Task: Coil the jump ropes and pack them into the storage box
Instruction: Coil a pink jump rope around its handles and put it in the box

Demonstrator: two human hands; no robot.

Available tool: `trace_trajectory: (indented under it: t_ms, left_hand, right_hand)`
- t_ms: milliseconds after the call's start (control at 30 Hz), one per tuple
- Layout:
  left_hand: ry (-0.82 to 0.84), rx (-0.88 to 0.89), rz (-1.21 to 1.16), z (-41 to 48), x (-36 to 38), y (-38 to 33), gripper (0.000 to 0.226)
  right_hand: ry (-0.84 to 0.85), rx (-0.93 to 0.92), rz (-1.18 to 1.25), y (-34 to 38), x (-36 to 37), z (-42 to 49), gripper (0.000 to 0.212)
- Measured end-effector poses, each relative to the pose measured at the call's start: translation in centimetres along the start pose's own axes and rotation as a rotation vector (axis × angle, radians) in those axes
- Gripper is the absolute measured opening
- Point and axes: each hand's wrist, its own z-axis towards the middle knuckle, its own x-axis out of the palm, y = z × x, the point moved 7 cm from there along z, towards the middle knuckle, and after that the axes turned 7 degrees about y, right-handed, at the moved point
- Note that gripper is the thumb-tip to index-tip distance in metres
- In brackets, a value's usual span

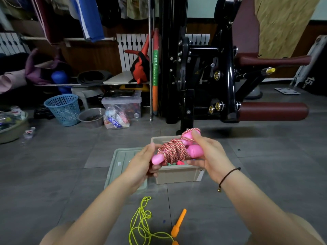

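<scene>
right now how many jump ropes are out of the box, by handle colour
pink-handled rope: 1
orange-handled rope: 1
total: 2

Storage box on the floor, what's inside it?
Inside the storage box a bit of green rope and red rope peeks out. The rest is hidden behind the pink jump rope held by the left hand and right hand.
</scene>
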Motion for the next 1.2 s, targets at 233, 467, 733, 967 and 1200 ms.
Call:
trace_trajectory:
  t_ms: [233, 467, 733, 967, 1200]
  left_hand:
    - [-0.195, 0.341, 0.851, -1.9, 0.3, -2.4, 0.035]
    - [-0.265, 0.383, 0.549, -1.2, -1.0, -2.5, 0.041]
    - [-0.251, 0.411, 0.186, -1.9, -0.2, -3.2, 0.032]
    - [-0.173, 0.101, -0.155, -0.7, -0.4, 0.4, 0.037]
    - [-0.239, 0.261, 0.604, -1.0, -0.8, -2.6, 0.041]
  right_hand:
    - [-0.11, 0.081, 0.041, -1.9, -0.3, 0.5, 0.03]
    - [-0.219, -0.017, -0.197, -1.9, -0.7, 0.7, 0.048]
    - [-0.279, -0.188, -0.227, -1.1, -0.2, -0.4, 0.049]
    - [-0.313, -0.422, -0.434, 1.8, -0.4, -0.3, 0.037]
    - [-0.1, -0.232, -0.34, 0.6, 0.1, 1.2, 0.042]
